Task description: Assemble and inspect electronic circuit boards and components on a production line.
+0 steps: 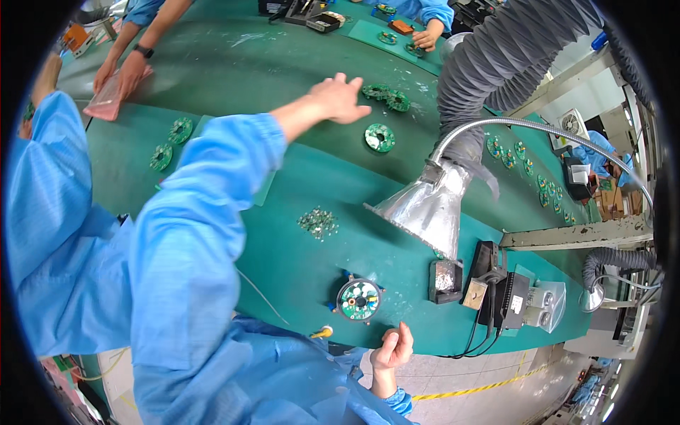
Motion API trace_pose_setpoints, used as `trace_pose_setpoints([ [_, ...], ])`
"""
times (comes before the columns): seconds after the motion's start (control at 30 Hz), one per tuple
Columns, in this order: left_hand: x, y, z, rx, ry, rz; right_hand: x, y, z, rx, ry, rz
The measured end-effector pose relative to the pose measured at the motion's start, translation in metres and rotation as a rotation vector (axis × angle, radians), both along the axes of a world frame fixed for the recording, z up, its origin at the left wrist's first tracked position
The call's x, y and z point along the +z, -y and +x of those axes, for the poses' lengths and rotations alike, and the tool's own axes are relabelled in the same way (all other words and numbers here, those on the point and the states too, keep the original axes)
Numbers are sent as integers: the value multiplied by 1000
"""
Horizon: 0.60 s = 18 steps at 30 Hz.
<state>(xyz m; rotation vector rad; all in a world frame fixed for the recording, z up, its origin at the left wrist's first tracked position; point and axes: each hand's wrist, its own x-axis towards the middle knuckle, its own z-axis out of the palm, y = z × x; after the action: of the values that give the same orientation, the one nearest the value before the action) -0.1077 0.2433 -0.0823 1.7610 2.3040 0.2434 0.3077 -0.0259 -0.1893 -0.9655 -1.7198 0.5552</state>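
Note:
My left hand reaches far across the bench with its fingers spread, holding nothing. Just right of its fingertips lies a pair of round green circuit boards. A single ring-shaped circuit board lies a little nearer. At the near edge of the green mat is my right hand, its fingers curled together and no object showing in them. Left of and beyond that hand, a round fixture with small blue parts at its side carries a populated circuit board. A pile of small parts lies on the mat.
A metal fume hood on a grey hose hangs over the mat's right side. Below it stand a black box of small bits and black devices with cables. Co-workers' hands handle a pink bag at far left.

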Motion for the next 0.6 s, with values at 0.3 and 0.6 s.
trace_pose_setpoints([
  [0.3, -55, -99, 36, -262, -119, -2, 0, -1, -3, -46, 76, 7],
  [0.6, -60, -93, 17, -516, -310, 172, 0, 3, -2, -48, 111, -27],
])
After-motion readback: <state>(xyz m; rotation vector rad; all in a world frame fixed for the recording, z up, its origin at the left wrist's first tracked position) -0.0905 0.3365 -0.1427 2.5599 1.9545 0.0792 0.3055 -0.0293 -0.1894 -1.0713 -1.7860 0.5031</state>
